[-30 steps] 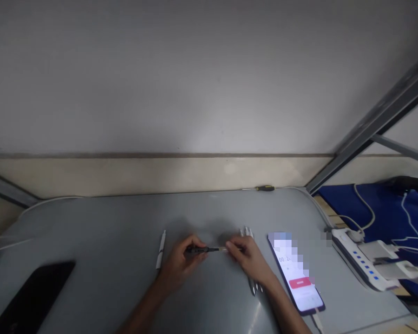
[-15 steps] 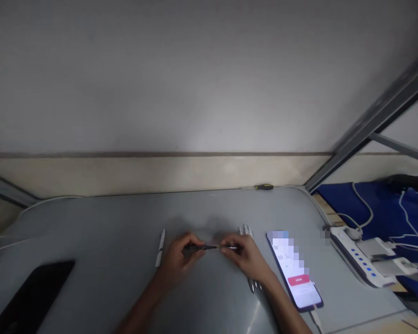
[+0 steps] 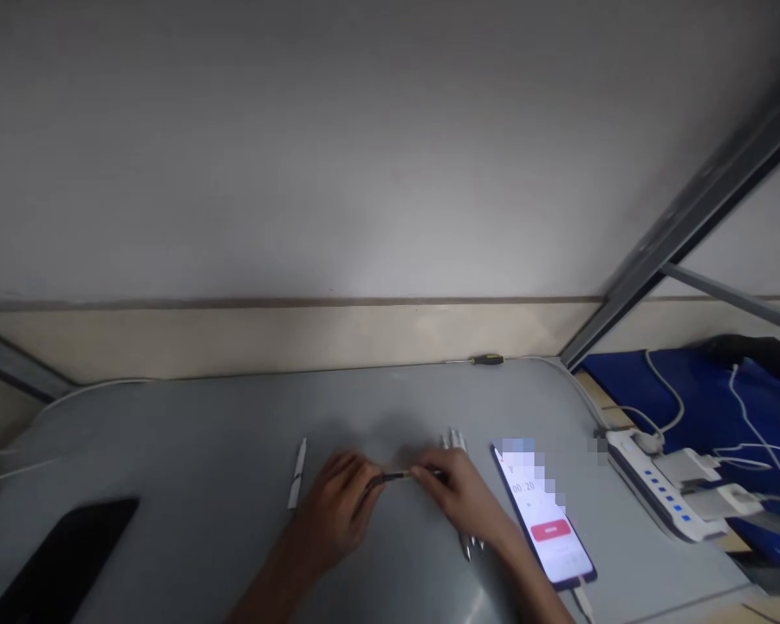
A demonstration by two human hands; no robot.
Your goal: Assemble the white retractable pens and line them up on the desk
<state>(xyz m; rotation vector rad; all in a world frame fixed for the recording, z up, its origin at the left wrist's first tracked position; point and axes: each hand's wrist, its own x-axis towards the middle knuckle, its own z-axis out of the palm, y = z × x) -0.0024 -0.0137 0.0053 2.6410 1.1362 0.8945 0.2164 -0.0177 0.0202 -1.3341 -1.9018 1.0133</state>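
A slim, dark pen [image 3: 395,476] lies level between my two hands over the grey table, a lighter stretch showing near its right part. My left hand [image 3: 344,501] is closed round the left end, fingers curled over it. At the right end, the thumb and fingers of my right hand [image 3: 458,490] pinch the pen; its tip there is mostly covered. Several silvery white pens [image 3: 455,438] lie together beneath my right hand and wrist, partly hidden. To the left of my left hand rests a single white pen [image 3: 297,475].
A lit phone [image 3: 546,520] with a cable lies to the right on the table [image 3: 201,485]. Beyond it is a power strip [image 3: 666,485] with plugs. A screwdriver [image 3: 487,359] lies along the back edge. A black flat object [image 3: 65,555] is at front left.
My left hand has turned, its back now more upward and its fingers wrapped further over the pen. My right hand keeps its pinch. The whole view has shifted slightly.
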